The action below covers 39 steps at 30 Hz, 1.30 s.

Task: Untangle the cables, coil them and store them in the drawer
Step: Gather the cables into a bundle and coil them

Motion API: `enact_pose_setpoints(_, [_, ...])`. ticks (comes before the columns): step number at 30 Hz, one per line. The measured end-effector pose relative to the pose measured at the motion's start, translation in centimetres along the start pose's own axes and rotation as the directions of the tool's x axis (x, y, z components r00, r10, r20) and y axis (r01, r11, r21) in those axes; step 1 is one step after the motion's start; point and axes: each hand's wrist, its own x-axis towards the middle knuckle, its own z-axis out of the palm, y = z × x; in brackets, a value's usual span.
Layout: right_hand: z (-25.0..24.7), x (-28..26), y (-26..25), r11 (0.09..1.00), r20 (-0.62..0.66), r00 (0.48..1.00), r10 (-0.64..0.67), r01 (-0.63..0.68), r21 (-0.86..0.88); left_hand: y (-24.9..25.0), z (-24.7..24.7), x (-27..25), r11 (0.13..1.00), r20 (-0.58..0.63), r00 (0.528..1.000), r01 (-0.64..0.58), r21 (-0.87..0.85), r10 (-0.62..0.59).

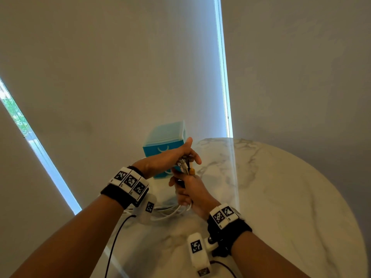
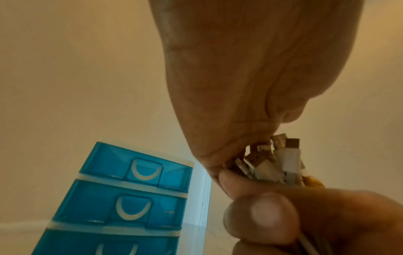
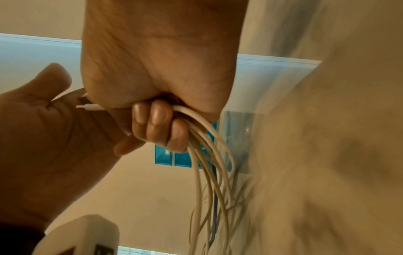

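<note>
A bundle of several white cables (image 3: 209, 155) hangs from my right hand (image 1: 186, 191), which grips it in a fist (image 3: 157, 77) above the table. The cables' plugs (image 1: 185, 163) stick up out of the fist, white and metal, one yellow. My left hand (image 1: 180, 153) is directly above, fingers curled over the plugs (image 2: 279, 162), thumb raised. Loose loops of the cables (image 1: 170, 213) lie on the table below the hands. The blue drawer unit (image 1: 163, 137) stands just behind the hands with its drawers (image 2: 130, 189) closed.
A round white marble table (image 1: 281, 197) spreads to the right, its edge curving round at the far right. Closed window blinds (image 1: 120, 67) hang close behind the drawer unit. Black wrist-camera cords (image 1: 114, 241) trail near my forearms.
</note>
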Motion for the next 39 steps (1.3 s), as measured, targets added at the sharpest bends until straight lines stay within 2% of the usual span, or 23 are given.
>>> enact_pose_setpoints(2, [0.1,0.0,-0.1,1.0,-0.007,1.0,-0.004,0.004,0.018,0.2,-0.1,-0.1,0.994,0.004,0.999,-0.05,0.094,0.05])
enact_pose_setpoints(4, [0.2,-0.1,-0.1,1.0,-0.027,1.0,-0.004,0.005,0.031,0.1,-0.2,-0.3,0.967,0.057,0.996,-0.086,0.239,0.075])
enact_pose_setpoints(6, [0.1,0.1,0.0,0.999,-0.065,0.998,0.0,0.003,0.053,-0.1,-0.1,-0.3,0.896,0.136,0.988,-0.12,0.427,0.067])
enact_pose_setpoints(8, [-0.1,0.1,0.0,0.997,-0.077,0.997,0.007,-0.001,0.072,-0.2,-0.2,-0.1,0.835,0.174,0.984,-0.135,0.533,0.048])
enact_pose_setpoints(12, [-0.3,-0.2,-0.2,0.993,-0.027,1.0,-0.011,0.014,0.115,-0.3,-1.0,-0.3,0.833,0.212,0.977,-0.143,0.535,0.032])
enact_pose_setpoints(16, [-0.4,-0.2,-0.2,0.988,0.021,0.999,-0.028,0.024,0.15,0.2,-1.9,-0.7,0.797,0.299,0.954,-0.16,0.582,-0.027])
enact_pose_setpoints(21, [-0.4,-0.1,-0.4,0.987,0.054,0.999,0.007,-0.016,0.158,-0.1,-2.2,-0.1,0.772,0.321,0.947,-0.213,0.599,0.013])
enact_pose_setpoints(24, [-0.3,-0.2,-0.5,0.991,0.035,0.999,-0.003,-0.002,0.132,0.0,-1.4,-0.3,0.8,0.33,0.943,-0.222,0.558,0.031])
enact_pose_setpoints(27, [-0.1,-0.4,-0.4,0.995,0.012,0.999,-0.045,0.044,0.093,0.3,0.0,-0.6,0.883,0.301,0.953,-0.158,0.442,0.02])
enact_pose_setpoints(30, [0.5,-0.7,-0.3,0.995,0.003,0.997,-0.081,0.081,0.057,0.9,2.2,-0.5,0.937,0.188,0.982,-0.078,0.339,0.014])
enact_pose_setpoints(34, [0.7,-0.9,-0.4,0.996,-0.043,0.996,-0.08,0.081,0.039,0.6,4.0,0.7,0.91,0.072,0.996,-0.071,0.408,0.045])
enact_pose_setpoints(39, [-0.1,-0.3,-0.5,0.997,-0.115,0.99,-0.083,0.081,-0.017,1.2,4.2,2.0,0.849,0.097,0.993,0.0,0.528,-0.06])
